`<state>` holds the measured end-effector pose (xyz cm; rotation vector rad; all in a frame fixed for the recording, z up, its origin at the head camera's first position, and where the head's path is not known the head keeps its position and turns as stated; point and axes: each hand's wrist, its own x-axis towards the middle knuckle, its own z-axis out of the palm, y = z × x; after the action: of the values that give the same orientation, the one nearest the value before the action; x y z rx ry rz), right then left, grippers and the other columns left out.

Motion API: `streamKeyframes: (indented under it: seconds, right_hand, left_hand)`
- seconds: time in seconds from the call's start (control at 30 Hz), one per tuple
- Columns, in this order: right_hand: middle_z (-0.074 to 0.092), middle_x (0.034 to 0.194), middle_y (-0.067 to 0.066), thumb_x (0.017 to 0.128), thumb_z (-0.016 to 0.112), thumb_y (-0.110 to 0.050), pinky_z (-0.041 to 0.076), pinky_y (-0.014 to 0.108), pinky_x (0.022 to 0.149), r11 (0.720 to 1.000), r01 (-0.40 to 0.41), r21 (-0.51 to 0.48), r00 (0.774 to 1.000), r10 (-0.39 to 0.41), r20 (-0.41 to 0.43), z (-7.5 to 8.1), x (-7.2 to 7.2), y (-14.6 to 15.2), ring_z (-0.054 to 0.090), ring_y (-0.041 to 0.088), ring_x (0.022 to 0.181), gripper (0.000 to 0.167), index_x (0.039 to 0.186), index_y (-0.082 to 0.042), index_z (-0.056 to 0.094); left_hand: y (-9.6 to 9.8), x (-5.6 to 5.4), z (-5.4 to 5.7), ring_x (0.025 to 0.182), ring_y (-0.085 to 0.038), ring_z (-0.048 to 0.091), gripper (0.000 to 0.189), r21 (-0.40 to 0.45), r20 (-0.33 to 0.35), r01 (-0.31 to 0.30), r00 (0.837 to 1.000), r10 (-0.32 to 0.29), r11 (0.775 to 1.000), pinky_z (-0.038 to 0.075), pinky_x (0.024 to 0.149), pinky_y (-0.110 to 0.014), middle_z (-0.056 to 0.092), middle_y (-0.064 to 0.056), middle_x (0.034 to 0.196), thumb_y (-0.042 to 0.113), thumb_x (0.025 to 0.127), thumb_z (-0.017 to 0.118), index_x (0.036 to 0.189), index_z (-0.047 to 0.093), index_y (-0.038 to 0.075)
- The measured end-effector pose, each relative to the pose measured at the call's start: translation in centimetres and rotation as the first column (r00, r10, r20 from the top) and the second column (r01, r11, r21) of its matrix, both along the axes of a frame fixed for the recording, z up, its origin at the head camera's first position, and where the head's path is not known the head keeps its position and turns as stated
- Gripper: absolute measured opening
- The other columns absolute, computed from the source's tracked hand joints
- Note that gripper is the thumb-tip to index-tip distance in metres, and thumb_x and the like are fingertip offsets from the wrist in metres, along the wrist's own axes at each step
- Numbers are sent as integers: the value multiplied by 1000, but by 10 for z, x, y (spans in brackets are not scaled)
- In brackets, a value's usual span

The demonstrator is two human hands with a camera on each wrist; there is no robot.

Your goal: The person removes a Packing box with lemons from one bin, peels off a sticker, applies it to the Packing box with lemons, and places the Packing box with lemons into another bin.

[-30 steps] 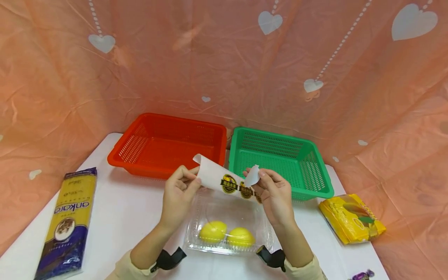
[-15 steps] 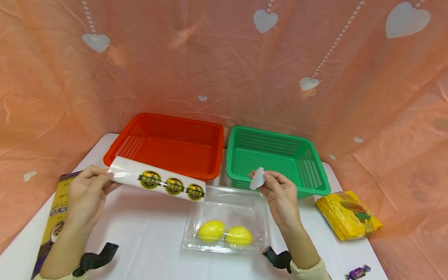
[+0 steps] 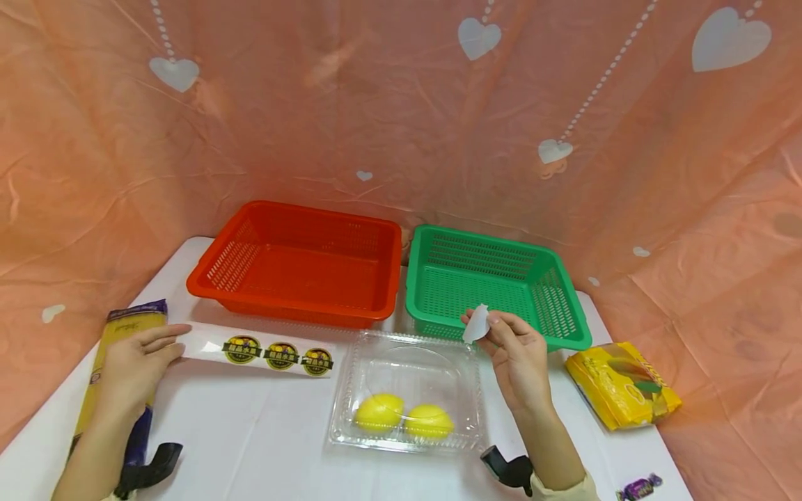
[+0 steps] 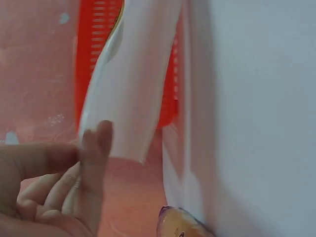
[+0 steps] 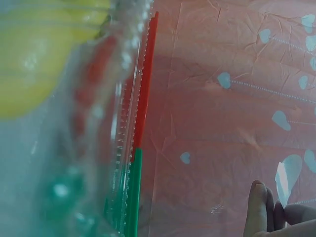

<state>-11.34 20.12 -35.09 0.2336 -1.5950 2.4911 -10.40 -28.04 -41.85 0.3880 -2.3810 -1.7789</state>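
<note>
My left hand (image 3: 133,369) pinches the left end of a white strip of round black-and-yellow stickers (image 3: 260,350), held low over the left part of the table. In the left wrist view the sticker strip (image 4: 133,79) bends away from thumb and fingers. A small whitish sticker (image 3: 477,324) is pinched between thumb and fingers of my right hand (image 3: 519,351), in front of the green basket; its printed side is hidden. Between the hands sits a closed clear plastic box (image 3: 416,372) with two yellow lemon-like fruits (image 3: 379,412) inside.
A red basket (image 3: 301,309) and a green basket (image 3: 501,240) stand at the back. Left lies an ankara pasta packet (image 3: 134,320), partly under the left arm. Right are a yellow packet (image 3: 623,386) and a purple-wrapped candy (image 3: 639,488).
The small sticker came away from the strip. My left hand carried the strip left and lowered it. My right hand moved slightly right with the sticker.
</note>
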Motion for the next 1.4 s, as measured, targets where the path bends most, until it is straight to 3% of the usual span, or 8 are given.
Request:
streamKeyframes:
  seconds: [0.33,0.5,0.6,0.77,0.93,1.03,1.13,1.4]
  right_hand:
    - [74,99,15,101,51,3,57,36,89,1000,17,10,1000,-17,26,-8,4,6,72,27,97,25,93,-4,73]
    - [74,99,16,102,50,3,57,36,88,1000,10,-3,1000,-10,28,-13,6,10,72,28,97,26,94,-3,74]
    - [74,99,17,101,50,4,57,37,88,1000,6,-16,1000,-6,26,-14,7,10,72,29,97,26,93,-3,74]
    - [74,98,16,101,51,4,58,37,87,1000,18,-17,999,-17,40,-16,8,8,72,30,96,25,92,-4,74]
    - [74,97,14,101,52,3,58,36,85,1000,7,4,999,-7,51,-17,8,3,73,26,94,26,92,-6,75]
    - [74,97,12,101,51,2,58,36,86,1000,-10,12,999,9,45,-17,8,1,73,24,94,26,92,-7,74]
    - [74,96,10,101,51,2,58,34,86,1000,-2,9,999,2,40,-17,8,0,72,22,92,27,92,-7,74]
    - [73,97,-1,99,52,6,56,27,84,998,18,66,999,-17,-29,-18,9,-3,68,11,92,32,94,-13,76]
  left_hand:
    - [9,-4,-6,120,-58,47,39,-399,56,89,996,-73,913,50,74,-20,47,-42,133,9,97,60,130,57,-12]
    - [35,-7,8,116,-38,57,36,-377,-86,69,990,-109,924,50,94,-50,56,-36,128,12,98,60,127,59,-10]
    - [73,-8,23,102,-10,61,26,-321,-258,113,945,-201,940,50,91,-26,67,-26,114,5,95,64,118,67,-6]
    - [153,-1,54,100,-5,62,20,-255,-407,420,770,-491,871,50,90,-24,72,-5,106,2,91,69,110,73,8]
    - [226,12,72,113,-15,61,28,-226,-470,773,447,-762,593,49,99,-40,68,2,119,5,94,66,121,69,11]
    - [255,15,73,120,-17,58,39,-164,-463,882,326,-824,441,48,102,-38,64,-2,130,8,97,62,136,59,4]
    - [271,14,71,125,-23,56,51,-47,-434,908,356,-828,416,46,104,-36,58,-10,139,7,98,60,146,45,-2]
    - [278,4,66,135,-29,44,58,234,-331,816,579,-746,529,45,107,-39,42,-10,151,10,100,58,153,36,3]
